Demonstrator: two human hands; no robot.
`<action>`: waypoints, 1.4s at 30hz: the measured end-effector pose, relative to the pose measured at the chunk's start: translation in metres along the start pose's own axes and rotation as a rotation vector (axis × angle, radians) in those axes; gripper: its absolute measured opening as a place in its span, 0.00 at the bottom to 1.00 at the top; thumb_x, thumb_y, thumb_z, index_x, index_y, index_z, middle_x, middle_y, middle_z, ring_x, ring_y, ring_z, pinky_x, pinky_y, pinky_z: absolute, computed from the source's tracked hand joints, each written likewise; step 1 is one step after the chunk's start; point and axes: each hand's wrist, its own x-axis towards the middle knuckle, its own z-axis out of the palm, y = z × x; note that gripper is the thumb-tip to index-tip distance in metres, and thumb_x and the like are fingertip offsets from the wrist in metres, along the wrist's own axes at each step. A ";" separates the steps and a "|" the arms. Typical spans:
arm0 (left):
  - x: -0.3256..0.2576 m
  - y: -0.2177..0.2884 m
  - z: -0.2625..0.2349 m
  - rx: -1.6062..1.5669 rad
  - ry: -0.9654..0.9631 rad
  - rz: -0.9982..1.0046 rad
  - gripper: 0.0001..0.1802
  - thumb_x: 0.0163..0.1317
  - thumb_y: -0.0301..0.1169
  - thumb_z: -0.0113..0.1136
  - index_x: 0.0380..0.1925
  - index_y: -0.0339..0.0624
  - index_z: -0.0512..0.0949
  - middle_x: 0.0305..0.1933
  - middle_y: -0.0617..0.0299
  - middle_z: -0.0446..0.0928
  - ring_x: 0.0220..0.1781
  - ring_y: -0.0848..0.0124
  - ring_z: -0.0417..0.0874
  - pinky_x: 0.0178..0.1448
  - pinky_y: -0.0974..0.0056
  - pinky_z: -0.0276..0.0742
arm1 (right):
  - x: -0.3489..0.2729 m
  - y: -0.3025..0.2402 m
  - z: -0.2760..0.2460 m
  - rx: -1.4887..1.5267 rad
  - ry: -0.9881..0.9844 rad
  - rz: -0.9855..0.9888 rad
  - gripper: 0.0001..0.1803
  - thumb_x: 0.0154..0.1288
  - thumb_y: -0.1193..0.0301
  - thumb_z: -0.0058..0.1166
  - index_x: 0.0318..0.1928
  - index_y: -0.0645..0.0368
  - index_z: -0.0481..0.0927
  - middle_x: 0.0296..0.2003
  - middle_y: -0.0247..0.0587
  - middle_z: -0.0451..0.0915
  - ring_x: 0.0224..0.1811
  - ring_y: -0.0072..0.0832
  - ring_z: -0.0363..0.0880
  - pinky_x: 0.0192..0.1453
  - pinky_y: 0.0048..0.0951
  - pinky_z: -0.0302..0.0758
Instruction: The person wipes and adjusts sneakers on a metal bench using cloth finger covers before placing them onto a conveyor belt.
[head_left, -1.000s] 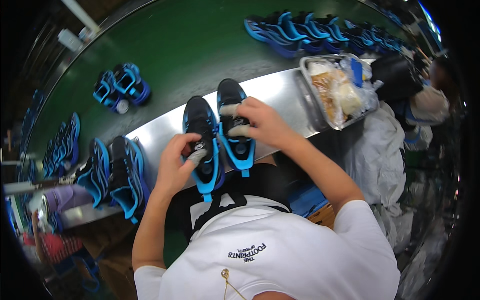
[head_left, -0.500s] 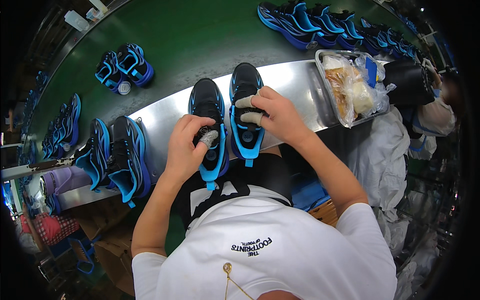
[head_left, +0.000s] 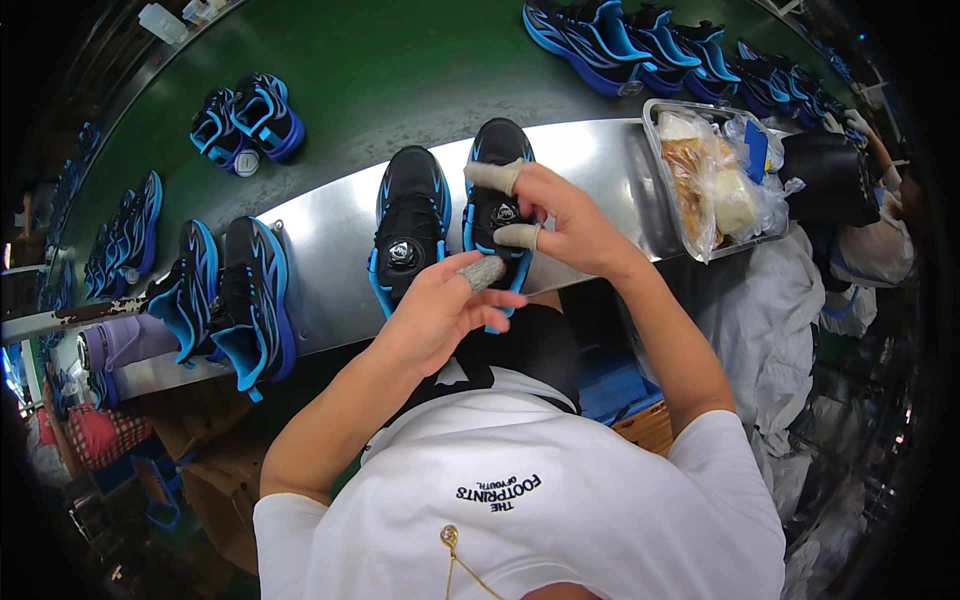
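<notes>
Two black sneakers with bright blue trim stand side by side on the metal ledge before me, toes pointing away. The left sneaker (head_left: 412,205) has a round dial on its tongue. My right hand (head_left: 565,220) is over the right sneaker (head_left: 500,140); its index finger and thumb, in pale finger cots, are spread to either side of that shoe's dial (head_left: 503,214). Whether they press on the shoe is hard to see. Palm partly up, my left hand (head_left: 440,310) hovers across the heels with fingers apart, a grey cot on its thumb. It hides the heel collars.
Another sneaker pair (head_left: 250,290) stands left on the ledge, near a lilac bottle (head_left: 135,345). One pair (head_left: 250,122) sits on the green belt (head_left: 390,60); a row of sneakers (head_left: 625,45) lines the far right. A metal tray (head_left: 652,165) holds plastic-wrapped items.
My left hand has left the left sneaker's tongue and moved right and nearer me, its fingers opening. The left dial now shows. My right hand's index finger and thumb have spread wider.
</notes>
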 end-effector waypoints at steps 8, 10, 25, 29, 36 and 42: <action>0.016 -0.024 0.009 -0.151 0.071 0.105 0.16 0.72 0.25 0.46 0.56 0.32 0.71 0.56 0.53 0.76 0.58 0.60 0.81 0.35 0.68 0.83 | -0.001 -0.002 0.008 -0.051 0.057 -0.066 0.21 0.53 0.71 0.66 0.51 0.50 0.84 0.32 0.36 0.72 0.31 0.29 0.72 0.38 0.29 0.72; 0.017 -0.023 0.009 -0.150 0.060 0.114 0.16 0.72 0.25 0.46 0.56 0.32 0.71 0.56 0.54 0.76 0.58 0.60 0.81 0.35 0.68 0.83 | 0.001 -0.006 0.001 0.026 0.002 0.018 0.19 0.53 0.71 0.66 0.48 0.51 0.85 0.32 0.37 0.73 0.32 0.32 0.74 0.39 0.31 0.73; 0.019 -0.028 0.009 -0.171 0.042 0.099 0.16 0.72 0.25 0.48 0.57 0.33 0.70 0.55 0.54 0.76 0.59 0.60 0.81 0.34 0.68 0.84 | -0.010 -0.001 0.010 0.018 0.048 0.006 0.25 0.55 0.74 0.64 0.56 0.51 0.82 0.33 0.34 0.76 0.32 0.24 0.69 0.39 0.26 0.71; 0.017 -0.029 0.012 -0.178 0.058 0.092 0.16 0.71 0.24 0.46 0.56 0.33 0.71 0.55 0.54 0.76 0.58 0.60 0.81 0.34 0.69 0.84 | -0.005 0.002 0.004 0.037 -0.012 0.075 0.24 0.55 0.74 0.64 0.55 0.51 0.83 0.33 0.35 0.76 0.33 0.24 0.71 0.40 0.25 0.71; 0.019 -0.027 0.010 -0.187 0.054 0.088 0.16 0.72 0.25 0.48 0.57 0.33 0.71 0.55 0.54 0.76 0.58 0.60 0.81 0.34 0.68 0.84 | -0.009 0.008 0.018 0.021 0.072 -0.031 0.26 0.53 0.74 0.65 0.56 0.52 0.83 0.31 0.33 0.75 0.31 0.21 0.68 0.37 0.24 0.69; 0.019 -0.029 0.008 -0.210 0.025 0.112 0.15 0.73 0.27 0.48 0.55 0.32 0.71 0.54 0.54 0.76 0.58 0.60 0.81 0.33 0.69 0.84 | 0.005 0.012 -0.005 0.107 -0.112 -0.053 0.29 0.54 0.76 0.63 0.59 0.51 0.81 0.32 0.31 0.74 0.32 0.21 0.68 0.39 0.24 0.70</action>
